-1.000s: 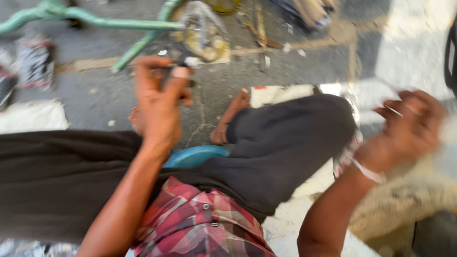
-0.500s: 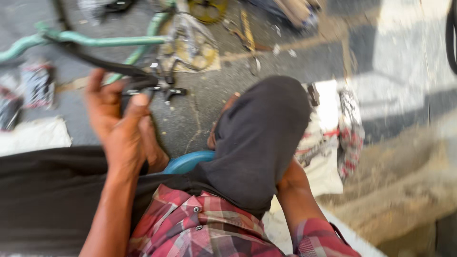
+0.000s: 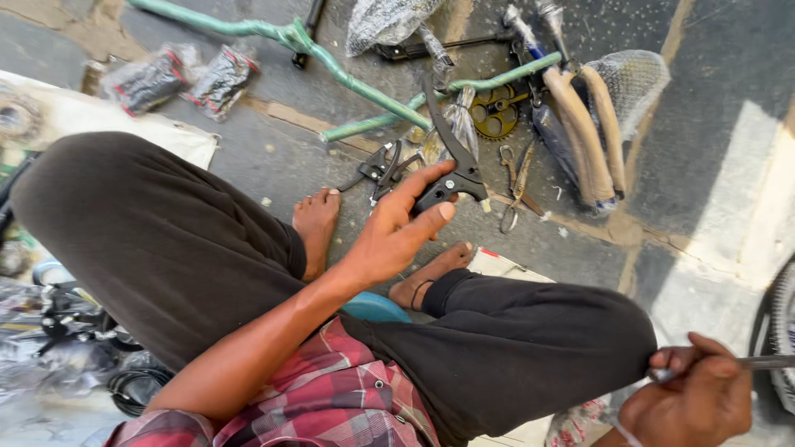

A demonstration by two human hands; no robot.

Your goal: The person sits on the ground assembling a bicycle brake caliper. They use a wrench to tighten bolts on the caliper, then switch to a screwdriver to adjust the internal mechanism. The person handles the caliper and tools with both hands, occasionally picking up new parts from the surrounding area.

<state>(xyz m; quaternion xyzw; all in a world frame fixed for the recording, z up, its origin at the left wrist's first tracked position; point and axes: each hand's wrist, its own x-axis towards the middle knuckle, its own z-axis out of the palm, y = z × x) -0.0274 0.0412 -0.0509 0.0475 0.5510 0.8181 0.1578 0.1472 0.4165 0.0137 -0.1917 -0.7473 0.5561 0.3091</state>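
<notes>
From the head camera, the clearest change is in the left hand (image 3: 397, 228): half a second ago it was raised at the left of the view, gripping a black brake lever with a dark cable trailing off it, and now it sits in the middle of the view, above the bare feet (image 3: 319, 228), with the black brake lever (image 3: 451, 161) pinched between thumb and fingers, the fingers curled only partly and the index stretched along the clamp body. The right hand (image 3: 696, 401), hidden behind the knee half a second ago, now shows at the lower right, closed firmly around a thin metal rod or tool (image 3: 758, 362) that points toward the wheel rim (image 3: 782, 339) at the frame's edge. In my judgement the lever is being turned over and readied while the other hand brings a tool in. The lever itself is matt black, with a long curved blade rising up and left and a chunky clamp end by the thumb; a pale stub shows at its base. It hangs over the concrete floor (image 3: 273, 157), just in front of the green bicycle frame (image 3: 356, 79), a second black lever (image 3: 381, 165) and a pair of pliers (image 3: 515, 182).
</notes>
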